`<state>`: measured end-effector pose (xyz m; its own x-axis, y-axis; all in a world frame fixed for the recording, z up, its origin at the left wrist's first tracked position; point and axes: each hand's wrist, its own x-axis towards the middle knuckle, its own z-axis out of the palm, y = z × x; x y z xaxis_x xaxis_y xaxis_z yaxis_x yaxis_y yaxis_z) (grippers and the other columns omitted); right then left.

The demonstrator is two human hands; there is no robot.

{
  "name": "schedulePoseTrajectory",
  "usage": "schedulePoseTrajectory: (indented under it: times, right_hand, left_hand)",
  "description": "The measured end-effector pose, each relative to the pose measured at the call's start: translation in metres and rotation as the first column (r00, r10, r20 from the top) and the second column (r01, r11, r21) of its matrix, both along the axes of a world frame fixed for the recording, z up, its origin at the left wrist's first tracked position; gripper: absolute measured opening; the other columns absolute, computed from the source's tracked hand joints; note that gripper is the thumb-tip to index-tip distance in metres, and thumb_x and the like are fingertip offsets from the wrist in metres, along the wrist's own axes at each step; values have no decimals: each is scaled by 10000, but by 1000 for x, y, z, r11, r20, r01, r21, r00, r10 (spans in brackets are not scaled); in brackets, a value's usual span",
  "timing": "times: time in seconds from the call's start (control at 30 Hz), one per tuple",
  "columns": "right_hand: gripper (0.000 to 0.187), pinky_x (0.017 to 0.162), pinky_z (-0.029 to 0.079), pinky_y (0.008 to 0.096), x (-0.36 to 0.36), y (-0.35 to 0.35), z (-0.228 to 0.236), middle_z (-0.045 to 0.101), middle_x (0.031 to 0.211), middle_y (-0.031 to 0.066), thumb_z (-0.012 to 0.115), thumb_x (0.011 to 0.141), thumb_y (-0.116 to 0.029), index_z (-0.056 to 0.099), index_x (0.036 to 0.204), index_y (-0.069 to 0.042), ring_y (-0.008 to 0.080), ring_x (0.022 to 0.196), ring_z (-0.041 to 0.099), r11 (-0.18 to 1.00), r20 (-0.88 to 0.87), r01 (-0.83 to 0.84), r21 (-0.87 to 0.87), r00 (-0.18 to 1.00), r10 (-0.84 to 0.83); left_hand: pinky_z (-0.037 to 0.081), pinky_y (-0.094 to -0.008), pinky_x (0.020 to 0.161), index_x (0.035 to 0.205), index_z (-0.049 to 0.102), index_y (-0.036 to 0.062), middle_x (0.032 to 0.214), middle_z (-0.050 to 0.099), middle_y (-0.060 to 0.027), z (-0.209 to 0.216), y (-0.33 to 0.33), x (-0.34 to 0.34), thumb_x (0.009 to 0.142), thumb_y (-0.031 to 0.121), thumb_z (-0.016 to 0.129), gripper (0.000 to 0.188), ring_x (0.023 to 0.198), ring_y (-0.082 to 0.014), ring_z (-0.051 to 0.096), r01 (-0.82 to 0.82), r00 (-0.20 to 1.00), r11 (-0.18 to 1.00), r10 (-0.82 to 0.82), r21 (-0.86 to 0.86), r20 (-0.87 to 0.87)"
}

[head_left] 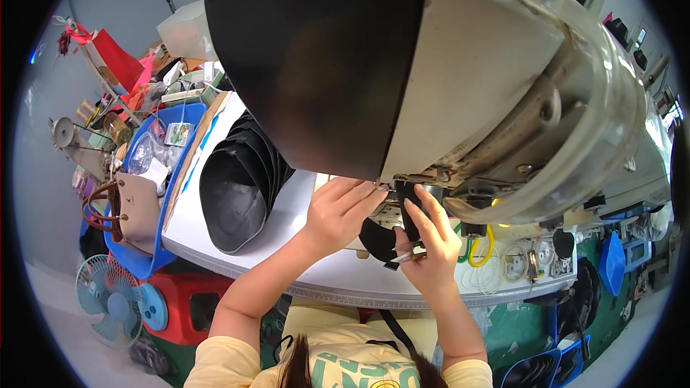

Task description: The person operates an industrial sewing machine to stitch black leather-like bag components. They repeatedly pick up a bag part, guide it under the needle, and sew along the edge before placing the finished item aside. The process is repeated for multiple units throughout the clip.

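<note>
A large sewing machine head [496, 65], pale with a dark front cover, fills the upper middle. Below it, a black curved piece [379, 240] lies by the needle area, partly covered by my hands. My left hand [342, 214] reaches in from the left, fingers pressed together at the needle area; what its tips grip is hidden. On the other side, my right hand [433, 244] is closed on the black piece, its index and middle fingers along an upright part. A small pointed metallic thing [407, 254] shows by its thumb. Left of my hands stand nested black shells [233, 197].
On the left, a blue tub [188, 121] of plastic bags adjoins the white table [237, 264], with a beige handbag [138, 208] beside it. Below are a fan [115, 300] and a red stool [183, 305]. Yellow tubing [485, 248] and bobbin-like discs [515, 262] lie right.
</note>
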<state>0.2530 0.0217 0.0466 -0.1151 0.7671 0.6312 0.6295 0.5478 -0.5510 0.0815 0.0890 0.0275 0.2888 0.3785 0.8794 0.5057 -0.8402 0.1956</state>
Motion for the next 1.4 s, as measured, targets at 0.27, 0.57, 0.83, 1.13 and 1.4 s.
schedulePoseTrajectory:
  times: [0.27,0.57,0.83,1.13,1.4]
  right_hand:
    - [379,876,484,378,9,4,1,588,1199,197,677,729,-2,629,1105,-15,343,1050,606,998,-18,-54,-8,998,54]
    - [366,840,499,329,29,16,0,592,1220,134,664,787,17,653,1137,-89,279,1061,593,995,94,-101,-16,990,102]
    - [609,552,431,197,38,25,-9,614,1175,98,522,649,213,652,1155,-100,114,720,544,988,85,-76,-132,992,88]
    - [653,526,414,204,42,28,-1,648,838,28,490,604,227,670,1128,-118,119,542,461,1000,198,-10,-9,980,11]
    - [313,501,432,274,-5,-19,12,648,952,105,639,658,-65,655,964,-3,176,625,516,965,406,-145,218,913,45]
  left_hand:
    - [522,-375,755,882,662,7,867,653,-89,7,-7,3,616,17,646,267,837,-250,637,-175,975,971,193,165,-106]
    - [501,-355,777,886,668,26,894,669,-69,12,-15,10,709,19,680,178,857,-211,642,-194,979,975,199,109,-36]
    - [461,-378,857,928,666,26,914,673,-71,7,-23,16,717,5,664,212,892,-214,646,-249,968,968,250,37,-22]
    - [358,-418,1020,1209,509,5,1253,518,-129,-71,-20,-1,845,82,608,384,1178,-302,493,199,699,788,302,-582,649]
    - [452,-423,968,1288,449,20,1257,536,-173,-95,15,-61,884,203,624,478,1160,-279,539,985,126,-145,217,-96,968]
